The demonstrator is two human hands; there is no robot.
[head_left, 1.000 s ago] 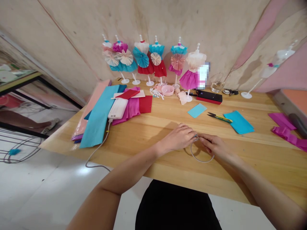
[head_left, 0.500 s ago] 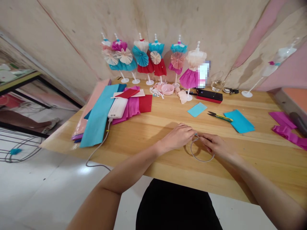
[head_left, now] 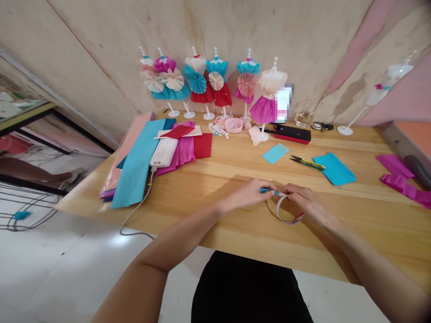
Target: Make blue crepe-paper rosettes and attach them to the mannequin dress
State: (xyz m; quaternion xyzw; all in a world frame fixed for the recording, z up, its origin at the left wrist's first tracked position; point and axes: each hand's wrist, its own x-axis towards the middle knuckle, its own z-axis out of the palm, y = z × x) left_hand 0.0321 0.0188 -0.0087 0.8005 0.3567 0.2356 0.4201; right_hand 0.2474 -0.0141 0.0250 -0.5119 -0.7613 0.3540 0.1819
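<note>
Over the front middle of the table, my right hand (head_left: pixel 302 200) is closed on a thin roll of white tape (head_left: pixel 282 216) with red print on its inside. A short end of the tape reaches toward my left hand (head_left: pixel 253 194), whose fingers pinch a small blue paper strip (head_left: pixel 265 190). The tape end and the strip appear to meet between the two hands. Beyond them lie a light blue paper rectangle (head_left: pixel 275 153), yellow-green thread snips (head_left: pixel 307 163) and a folded piece of blue crepe paper (head_left: pixel 334 168).
Several small dress forms in paper dresses (head_left: pixel 247 84) stand along the wall. A pink bowl (head_left: pixel 233 125), a black and red box (head_left: pixel 292 134) and a glass (head_left: pixel 303 119) are at the back. Left are crepe paper sheets (head_left: pixel 133 172) and a cabled white power bank (head_left: pixel 164 152). Magenta paper (head_left: pixel 399 185) lies right.
The tape roll has turned from edge-on to showing its inner side. My hands have moved slightly apart, and the blue strip in my left fingers shows more now.
</note>
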